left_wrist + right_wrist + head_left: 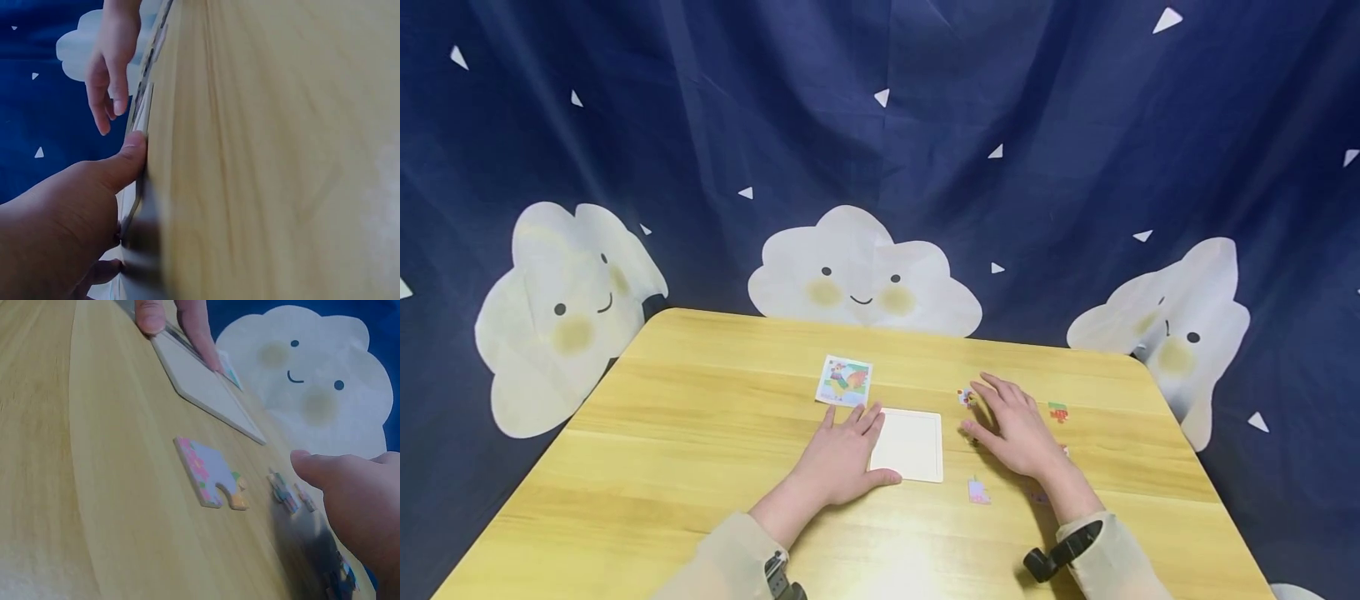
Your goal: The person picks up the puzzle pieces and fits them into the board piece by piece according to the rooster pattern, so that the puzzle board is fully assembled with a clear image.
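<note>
Between the thumb and fingers of the left hand [842, 462] lies the left side of a white tray [913, 450], the thumb at its near edge, the spread, nearly straight fingers toward its far corner. Just beyond those fingertips sits a picture card [844, 381]. Right of the tray, the right hand [1018, 429] hangs over the table [625, 467], thumb well apart from loosely bent fingers, pinching nothing that shows. A multicoloured piece [966, 397] lies just beside its forward fingertips, a lilac piece [978, 491] nearer the person than its thumb, a red-and-green piece [1058, 412] outside its knuckles. Further pieces [1064, 450] are half hidden by the hand, so a dropping palm or wrist could brush one aside. Such thin, flat pieces may skid under a fingertip pressed down instead of lifting. Should the left hand push sideways, the tray could slide and nudge the card.
</note>
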The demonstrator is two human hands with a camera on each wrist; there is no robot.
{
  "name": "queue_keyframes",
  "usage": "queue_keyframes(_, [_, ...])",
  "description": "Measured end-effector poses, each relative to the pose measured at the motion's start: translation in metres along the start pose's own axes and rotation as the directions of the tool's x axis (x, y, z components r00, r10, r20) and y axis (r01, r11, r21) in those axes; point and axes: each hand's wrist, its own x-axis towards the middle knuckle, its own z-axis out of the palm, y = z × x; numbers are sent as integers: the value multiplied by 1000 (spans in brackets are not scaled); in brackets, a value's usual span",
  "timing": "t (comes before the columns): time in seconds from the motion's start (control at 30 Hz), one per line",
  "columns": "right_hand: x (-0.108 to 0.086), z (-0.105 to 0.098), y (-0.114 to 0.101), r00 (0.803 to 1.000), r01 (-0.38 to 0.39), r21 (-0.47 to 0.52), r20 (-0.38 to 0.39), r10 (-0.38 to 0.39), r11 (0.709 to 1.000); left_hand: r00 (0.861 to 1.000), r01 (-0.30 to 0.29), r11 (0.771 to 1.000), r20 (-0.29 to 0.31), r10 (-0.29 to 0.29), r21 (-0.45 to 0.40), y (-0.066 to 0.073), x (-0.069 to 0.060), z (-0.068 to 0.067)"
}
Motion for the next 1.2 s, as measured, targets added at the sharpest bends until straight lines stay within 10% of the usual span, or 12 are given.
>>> queue_keyframes(1.2, [31,6,9,996,-83,115,47,78,990,999,23,996,-43,-27,-80,0,-3,5])
